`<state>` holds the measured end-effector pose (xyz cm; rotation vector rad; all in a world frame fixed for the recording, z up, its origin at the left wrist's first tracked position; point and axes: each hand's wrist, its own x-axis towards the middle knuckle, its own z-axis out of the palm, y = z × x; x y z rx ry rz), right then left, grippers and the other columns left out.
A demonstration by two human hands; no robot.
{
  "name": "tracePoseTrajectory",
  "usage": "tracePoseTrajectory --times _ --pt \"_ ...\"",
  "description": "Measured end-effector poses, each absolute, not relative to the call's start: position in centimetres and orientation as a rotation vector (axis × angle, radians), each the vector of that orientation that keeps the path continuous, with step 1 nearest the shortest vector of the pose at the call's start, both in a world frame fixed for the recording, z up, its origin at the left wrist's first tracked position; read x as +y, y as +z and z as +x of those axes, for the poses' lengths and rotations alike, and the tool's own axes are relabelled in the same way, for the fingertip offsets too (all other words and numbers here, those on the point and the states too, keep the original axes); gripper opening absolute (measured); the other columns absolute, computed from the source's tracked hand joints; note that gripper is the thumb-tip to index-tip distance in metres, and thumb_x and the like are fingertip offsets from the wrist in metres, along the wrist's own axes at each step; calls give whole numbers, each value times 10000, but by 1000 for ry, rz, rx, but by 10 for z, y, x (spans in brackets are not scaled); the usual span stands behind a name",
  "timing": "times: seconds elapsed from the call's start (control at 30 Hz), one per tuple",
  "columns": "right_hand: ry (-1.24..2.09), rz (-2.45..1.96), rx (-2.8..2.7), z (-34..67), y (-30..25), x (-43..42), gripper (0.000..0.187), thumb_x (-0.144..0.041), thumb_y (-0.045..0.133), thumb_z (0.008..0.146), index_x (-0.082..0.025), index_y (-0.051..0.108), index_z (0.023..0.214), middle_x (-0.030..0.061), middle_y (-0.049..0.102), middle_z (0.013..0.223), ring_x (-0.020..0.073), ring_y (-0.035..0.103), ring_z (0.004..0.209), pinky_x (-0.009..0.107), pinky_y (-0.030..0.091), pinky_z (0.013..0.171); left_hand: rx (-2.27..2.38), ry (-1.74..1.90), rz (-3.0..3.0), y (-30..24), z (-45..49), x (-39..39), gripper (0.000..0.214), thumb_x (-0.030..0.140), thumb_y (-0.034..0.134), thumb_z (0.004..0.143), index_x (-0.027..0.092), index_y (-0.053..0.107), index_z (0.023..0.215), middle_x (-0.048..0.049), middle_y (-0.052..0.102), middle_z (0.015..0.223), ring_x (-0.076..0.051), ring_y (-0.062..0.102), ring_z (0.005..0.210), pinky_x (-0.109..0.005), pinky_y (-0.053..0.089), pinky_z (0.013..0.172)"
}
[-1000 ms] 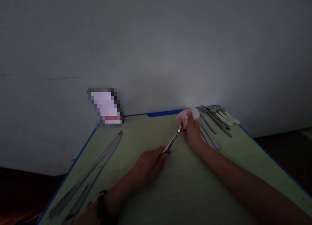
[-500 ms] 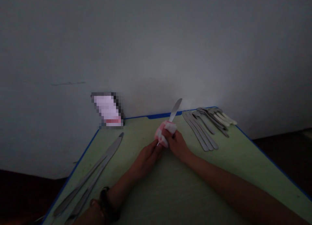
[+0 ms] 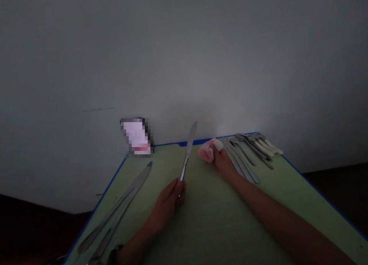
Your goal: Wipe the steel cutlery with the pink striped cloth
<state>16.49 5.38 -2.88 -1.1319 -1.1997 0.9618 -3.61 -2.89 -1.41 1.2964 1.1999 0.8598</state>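
Steel table knife (image 3: 187, 154) stands blade-up, its handle gripped in the closed left hand (image 3: 166, 205), well apart from the pink cloth (image 3: 208, 150) bunched in the right hand (image 3: 222, 163), which rests on the green surface (image 3: 218, 223) beside the cutlery (image 3: 244, 157) at far right.

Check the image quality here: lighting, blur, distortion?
Head view: dim overall, with the left hand and right hand dark; the table knife shows a bright glint; a mosaic blur hides an object by the far corner; wide-angle stretching slants the green tabletop.
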Motion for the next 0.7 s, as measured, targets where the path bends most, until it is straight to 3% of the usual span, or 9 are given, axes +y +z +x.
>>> tracePoseTrajectory --times 0.13,0.3,0.47,0.63,0.7 --pt "1012 -1093 -1462 160 -29 51 452 -551 586 729 -176 576 980 55 631 879 169 575 771 300 449 709 1268 984 1195 -8 -38 -37 376 550 530 783 175 509 756 69 375 533 -67 318 441 -167 252 394" --pt "1068 -1077 -1622 161 -28 47 417 -517 438 842 -151 560 1002 41 604 795 120 531 586 253 438 553 1192 975 1235 -3 -24 -43 348 533 481 820 187 484 783 80 375 521 -64 317 422 -165 259 388" --pt "770 -999 -1945 167 -29 45 195 -276 528 823 -152 626 938 86 592 980 174 555 910 317 446 825 1134 970 1334 -2 -3 -48 307 494 443 860 193 476 809 78 384 537 -64 329 442 -162 276 415" --pt "1030 -1202 -1596 186 -29 31 366 -331 460 855 -164 514 1175 102 597 1036 70 541 519 225 460 479 1129 977 1259 -5 22 -55 326 522 433 852 199 468 830 62 409 612 -70 347 474 -170 301 434" --pt "1152 -1229 -1459 197 -27 18 374 -383 422 868 -163 521 1154 84 622 961 66 539 486 197 434 411 1129 963 1329 -8 32 -55 319 509 402 869 199 468 825 54 417 621 -83 380 499 -183 328 459"
